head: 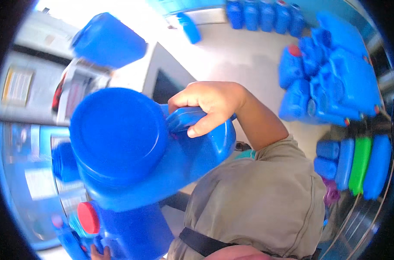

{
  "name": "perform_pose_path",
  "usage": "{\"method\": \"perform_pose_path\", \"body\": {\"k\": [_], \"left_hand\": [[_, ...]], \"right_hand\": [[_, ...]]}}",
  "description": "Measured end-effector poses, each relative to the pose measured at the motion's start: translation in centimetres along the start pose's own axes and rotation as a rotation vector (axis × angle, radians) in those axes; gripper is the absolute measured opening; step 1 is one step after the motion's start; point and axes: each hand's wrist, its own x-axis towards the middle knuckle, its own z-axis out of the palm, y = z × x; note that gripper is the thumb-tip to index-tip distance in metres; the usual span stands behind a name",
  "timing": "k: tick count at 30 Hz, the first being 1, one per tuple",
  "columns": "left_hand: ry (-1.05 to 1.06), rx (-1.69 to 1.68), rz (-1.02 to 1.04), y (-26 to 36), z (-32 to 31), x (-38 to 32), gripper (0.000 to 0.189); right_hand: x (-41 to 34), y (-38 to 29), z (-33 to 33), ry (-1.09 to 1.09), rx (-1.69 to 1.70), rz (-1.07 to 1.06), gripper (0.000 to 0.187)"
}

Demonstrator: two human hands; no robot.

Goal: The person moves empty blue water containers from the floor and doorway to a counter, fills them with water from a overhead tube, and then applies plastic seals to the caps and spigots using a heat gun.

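Note:
My right hand (213, 105) is closed around the moulded handle of a blue plastic jerrycan (190, 162). A wide, round blue screw lid (119, 133) tops this can and stands close to the camera. At the lower left edge, my left hand (100, 253) shows only in part, its fingers around the handle of a second blue jerrycan (138, 224). That one has a red cap (88, 217). The first can hides part of the second.
Blue jerrycans (343, 74) are heaped at the right; several more (265, 16) line the far wall. A bright green can (360, 165) stands among blue ones. A large blue container (109, 40) sits at upper left, near a white desk (151, 65). Another slim blue can (70, 240) is at lower left.

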Motion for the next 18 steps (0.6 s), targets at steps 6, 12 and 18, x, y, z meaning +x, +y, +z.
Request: {"method": "perform_pose_path", "body": {"k": [6, 12, 18], "left_hand": [[-0.203, -0.285, 0.349, 23.3, 1.2, 13.5, 0.033], [-0.800, -0.555, 0.689, 40.6, 10.7, 27.5, 0.049], [-1.038, -0.366, 0.858, 61.7, 22.9, 37.0, 0.051]], "right_hand": [[-11.3, 3.5, -8.2, 0.231, -0.467, 0.541, 0.043], [-22.7, 17.2, -8.7, 0.704, -0.569, 1.006, 0.050], [-35.6, 23.3, -6.8, 1.159, -0.489, 1.262, 0.064]]}}
